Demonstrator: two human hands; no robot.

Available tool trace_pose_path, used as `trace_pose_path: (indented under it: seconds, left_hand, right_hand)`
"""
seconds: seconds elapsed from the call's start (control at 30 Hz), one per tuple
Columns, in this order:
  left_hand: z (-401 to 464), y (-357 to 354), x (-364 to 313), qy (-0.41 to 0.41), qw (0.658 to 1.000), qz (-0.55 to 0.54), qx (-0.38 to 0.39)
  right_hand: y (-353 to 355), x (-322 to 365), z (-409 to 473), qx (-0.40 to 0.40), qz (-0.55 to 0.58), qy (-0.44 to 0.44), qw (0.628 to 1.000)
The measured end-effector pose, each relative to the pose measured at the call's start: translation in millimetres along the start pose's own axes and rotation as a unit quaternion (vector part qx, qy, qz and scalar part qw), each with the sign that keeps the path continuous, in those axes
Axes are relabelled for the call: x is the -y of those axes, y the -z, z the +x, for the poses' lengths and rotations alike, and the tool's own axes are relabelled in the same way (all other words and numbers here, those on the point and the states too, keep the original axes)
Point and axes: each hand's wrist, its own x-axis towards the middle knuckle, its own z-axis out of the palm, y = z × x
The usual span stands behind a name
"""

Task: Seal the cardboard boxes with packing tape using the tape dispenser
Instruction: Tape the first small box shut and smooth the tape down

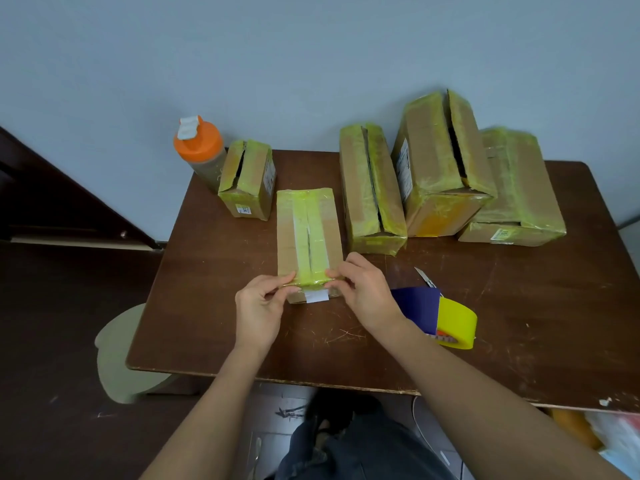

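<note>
A small cardboard box lies in the middle of the brown table, with yellow-green tape along its top seam and over its near end. My left hand and my right hand pinch that near end from both sides, fingertips pressing on the tape at the edge. The tape dispenser, blue with a yellow tape roll, lies on the table just right of my right wrist, held by neither hand.
Several other taped boxes stand at the back: a small one, a long one, a tall one and a flat one. An orange-capped bottle stands back left. A blade lies near the dispenser. A stool stands left.
</note>
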Motion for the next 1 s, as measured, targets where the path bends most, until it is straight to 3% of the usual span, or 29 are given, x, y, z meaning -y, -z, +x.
trace_pose_path:
  seconds: [0.2,0.33,0.43,0.5,0.57,0.63,0.7,0.77,0.83,0.9,1.0]
  left_hand:
    - [-7,-1,-4,0.036,0.999,-0.032,0.023]
    - [0,-11,-8,0.010,0.996,0.094,0.005]
    - [16,6,-7,-0.005,0.992,0.112,0.065]
    - [30,30,-4,0.011,0.989,0.096,0.108]
    - [43,54,0,0.044,0.984,0.112,0.134]
    - [51,65,-3,0.046,0.979,0.158,0.122]
    - [49,63,-18,0.087,0.977,0.177,0.083]
    - [41,50,-33,0.190,0.959,0.202,0.066]
    - [33,33,-41,0.265,0.931,0.231,0.096]
    - [30,22,-37,0.299,0.925,0.199,0.125]
    - [34,27,-29,0.301,0.943,0.093,0.104]
  right_hand:
    - [8,-3,-5,0.036,0.024,-0.025,0.999]
    - [0,4,-1,-0.007,-0.010,-0.047,0.999]
    - [17,13,1,0.122,-0.010,-0.033,0.992]
    - [29,22,-2,0.197,-0.072,0.011,0.978]
    - [36,25,1,0.102,-0.131,0.045,0.985]
    - [40,26,15,-0.016,-0.123,0.007,0.992]
    - [42,26,36,-0.031,-0.114,-0.045,0.992]
    - [41,25,55,0.033,-0.082,-0.100,0.991]
    - [38,28,67,0.100,-0.010,-0.159,0.982]
    - [33,32,71,0.138,0.035,-0.197,0.970]
    - [35,35,73,0.127,-0.039,-0.193,0.972]
